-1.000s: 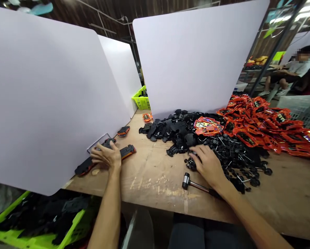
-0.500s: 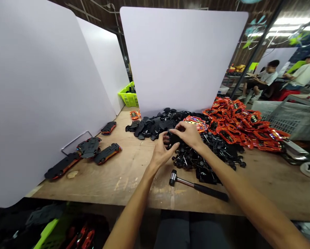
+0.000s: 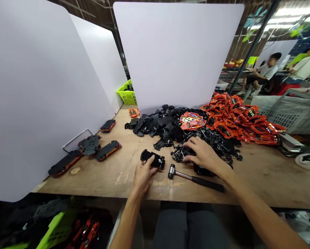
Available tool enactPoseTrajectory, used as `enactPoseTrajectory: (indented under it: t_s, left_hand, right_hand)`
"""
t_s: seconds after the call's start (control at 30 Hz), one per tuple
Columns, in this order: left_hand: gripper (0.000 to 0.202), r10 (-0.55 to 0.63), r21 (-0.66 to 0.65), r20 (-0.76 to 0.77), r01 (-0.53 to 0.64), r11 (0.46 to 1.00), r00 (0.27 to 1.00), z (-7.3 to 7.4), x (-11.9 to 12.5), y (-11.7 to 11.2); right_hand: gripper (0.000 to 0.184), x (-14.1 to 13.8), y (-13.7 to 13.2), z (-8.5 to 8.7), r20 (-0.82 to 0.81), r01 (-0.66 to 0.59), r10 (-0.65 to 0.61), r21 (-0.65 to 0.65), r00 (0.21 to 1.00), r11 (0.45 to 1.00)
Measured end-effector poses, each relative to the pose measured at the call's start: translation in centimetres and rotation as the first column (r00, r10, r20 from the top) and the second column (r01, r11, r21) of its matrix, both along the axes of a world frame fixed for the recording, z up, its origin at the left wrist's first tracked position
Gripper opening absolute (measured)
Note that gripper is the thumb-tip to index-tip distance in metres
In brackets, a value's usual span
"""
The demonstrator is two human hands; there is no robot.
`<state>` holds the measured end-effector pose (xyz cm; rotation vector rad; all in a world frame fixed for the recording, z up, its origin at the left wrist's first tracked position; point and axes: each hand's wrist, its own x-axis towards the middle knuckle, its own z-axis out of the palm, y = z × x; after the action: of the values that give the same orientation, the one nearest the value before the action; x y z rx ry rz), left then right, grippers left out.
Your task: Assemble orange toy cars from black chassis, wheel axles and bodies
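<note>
My left hand [image 3: 142, 174] grips a black toy car chassis [image 3: 152, 159] just above the bench, with its inner side facing up. Over the heap of wheel axles [image 3: 177, 152], my right hand [image 3: 203, 154] reaches in with thumb and fingers apart; nothing shows between them. A hammer [image 3: 193, 180] with a black grip lies in front of this heap. Behind it spreads a pile of black chassis [image 3: 157, 121], with orange car body shells [image 3: 192, 121] on its right edge.
A large mound of orange shells [image 3: 238, 117] fills the back right, near a roll of tape [image 3: 309, 160]. Several assembled cars [image 3: 108, 150] lie upside down at left beside a wire handle [image 3: 75, 140]. White panels [image 3: 178, 55] stand behind. Two people sit far right.
Both hands have come apart. My left hand has moved down and left with the black chassis, while my right hand has lowered to the wheel axles.
</note>
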<state>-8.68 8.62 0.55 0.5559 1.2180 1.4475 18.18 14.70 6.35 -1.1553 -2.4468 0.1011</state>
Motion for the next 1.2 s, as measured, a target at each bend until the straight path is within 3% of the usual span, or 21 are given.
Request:
enactPoseTrajectory:
  t_s: [0.07,0.13,0.2,0.3,0.4,0.5,0.63,0.7,0.87,0.97,1.03,1.1,1.2]
  left_hand:
    - [0.031,0.032,-0.046,0.058,-0.03,0.999,0.998,-0.3,0.2,-1.3]
    - [0.031,0.079,-0.085,0.048,-0.075,0.994,0.996,-0.4,0.2,-2.2]
    - [0.033,0.108,-0.112,-0.048,-0.113,0.987,0.993,-0.4,-0.1,-2.9]
    - [0.035,0.078,-0.122,-0.135,-0.094,0.988,0.988,-0.2,-0.7,-3.5]
    - [0.041,0.041,-0.097,-0.099,-0.05,0.994,0.994,0.1,-0.8,-3.7]
    - [0.041,0.045,-0.086,-0.031,-0.048,0.995,0.999,0.2,-0.6,-3.8]
    - [0.03,0.06,-0.109,0.037,-0.056,0.993,0.998,-0.7,-1.2,-4.1]
    - [0.029,0.07,-0.11,0.041,-0.065,0.992,0.997,-1.4,-1.8,-4.2]
    - [0.037,0.055,-0.097,0.038,-0.051,0.994,0.998,-2.7,-2.3,-4.8]
    - [0.042,0.053,-0.097,0.031,-0.049,0.994,0.998,-2.4,-1.9,-5.3]
    - [0.046,0.054,-0.095,-0.01,-0.054,0.994,0.999,-1.9,-1.7,-5.6]
    - [0.049,0.025,-0.094,-0.065,-0.031,0.995,0.998,-1.2,-1.8,-6.0]
    - [0.051,-0.053,-0.101,-0.172,0.036,0.994,0.984,-0.1,-2.5,-6.9]
  right_hand:
    - [0.036,-0.4,-1.2,-1.5,0.088,-0.019,0.015,0.041,0.996,0.999]
    - [0.02,-0.7,-1.8,-2.5,0.086,-0.039,0.035,0.053,0.996,0.998]
    - [0.003,-0.6,-1.5,-2.8,-0.042,-0.043,0.043,0.017,0.998,0.999]
    - [0.017,-0.2,0.6,-2.1,-0.417,-0.016,-0.084,-0.23,0.905,0.973]
    - [0.044,-0.6,3.4,-0.4,-0.578,-0.057,-0.272,-0.487,0.769,0.872]
    - [0.048,-1.7,5.1,1.2,-0.575,-0.111,-0.233,-0.499,0.784,0.86]
    - [0.032,-2.8,5.0,1.9,-0.458,-0.227,-0.004,-0.447,0.889,0.865]
    - [0.023,-2.8,4.9,1.7,-0.353,-0.213,0.067,-0.393,0.933,0.895]
    - [0.014,-2.0,5.3,2.0,-0.191,-0.123,0.069,-0.287,0.979,0.95]
    - [0.016,-3.4,3.1,2.7,-0.288,-0.11,0.045,-0.213,0.957,0.971]
    - [0.015,-5.5,0.3,2.4,-0.355,-0.188,0.099,-0.226,0.93,0.956]
    - [0.02,-8.1,-3.0,1.2,-0.407,-0.329,0.195,-0.29,0.892,0.898]
    - [0.049,-11.8,-6.7,-2.0,-0.48,-0.407,0.225,-0.317,0.848,0.857]
